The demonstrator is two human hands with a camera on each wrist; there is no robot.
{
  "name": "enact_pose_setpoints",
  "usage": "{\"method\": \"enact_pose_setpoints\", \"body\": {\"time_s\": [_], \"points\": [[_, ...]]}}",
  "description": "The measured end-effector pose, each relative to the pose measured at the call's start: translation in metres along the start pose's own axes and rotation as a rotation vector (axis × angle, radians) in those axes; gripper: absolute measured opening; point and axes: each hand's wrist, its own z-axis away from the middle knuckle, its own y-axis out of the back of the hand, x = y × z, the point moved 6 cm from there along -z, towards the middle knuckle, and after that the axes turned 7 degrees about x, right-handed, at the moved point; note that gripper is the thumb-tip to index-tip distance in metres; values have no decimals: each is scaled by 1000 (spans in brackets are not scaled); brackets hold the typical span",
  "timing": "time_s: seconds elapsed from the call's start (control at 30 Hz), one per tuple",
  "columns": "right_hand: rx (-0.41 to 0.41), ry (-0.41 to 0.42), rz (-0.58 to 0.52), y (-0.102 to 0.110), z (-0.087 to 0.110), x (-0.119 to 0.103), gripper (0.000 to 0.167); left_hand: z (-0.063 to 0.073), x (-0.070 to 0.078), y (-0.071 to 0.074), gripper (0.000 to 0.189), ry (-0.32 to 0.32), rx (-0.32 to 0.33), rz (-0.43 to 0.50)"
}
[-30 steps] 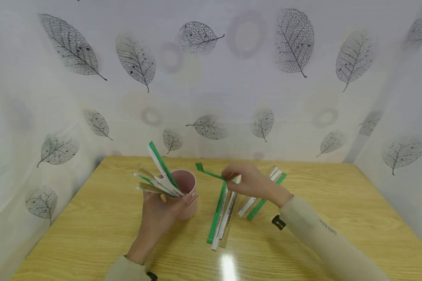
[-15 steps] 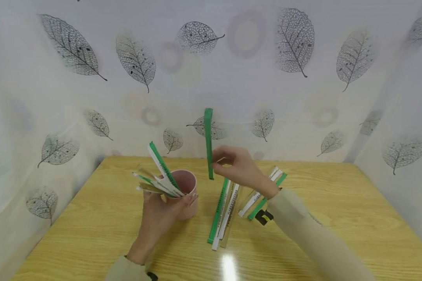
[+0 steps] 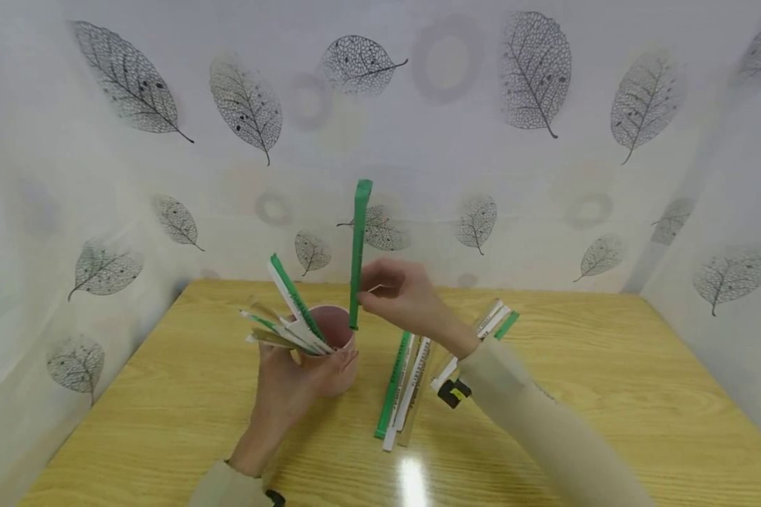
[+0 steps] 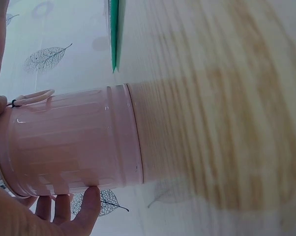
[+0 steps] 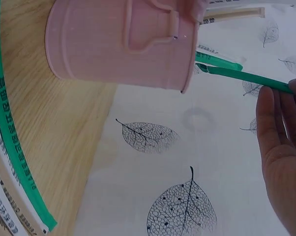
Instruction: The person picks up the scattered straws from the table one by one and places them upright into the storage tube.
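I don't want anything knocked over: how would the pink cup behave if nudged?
The pink cup would probably slide or tip rather than roll, since it stands upright on the table. Its shiny side suggests a slippery feel. Without the left hand gripping it, a high nudge could perhaps tip it leftward, where the packets lean out.

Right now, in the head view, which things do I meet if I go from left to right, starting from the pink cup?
Pink cup, nearly upright green packet held by the right hand, middle bunch of packets, rightmost bunch of packets.
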Motion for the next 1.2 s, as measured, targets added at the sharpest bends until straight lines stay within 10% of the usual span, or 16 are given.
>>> {"method": "enact_pose_setpoints", "body": {"time_s": [1.2], "points": [[-157, -49, 68, -31, 23, 27, 16, 2, 1, 0, 69, -10, -15, -23]]}}
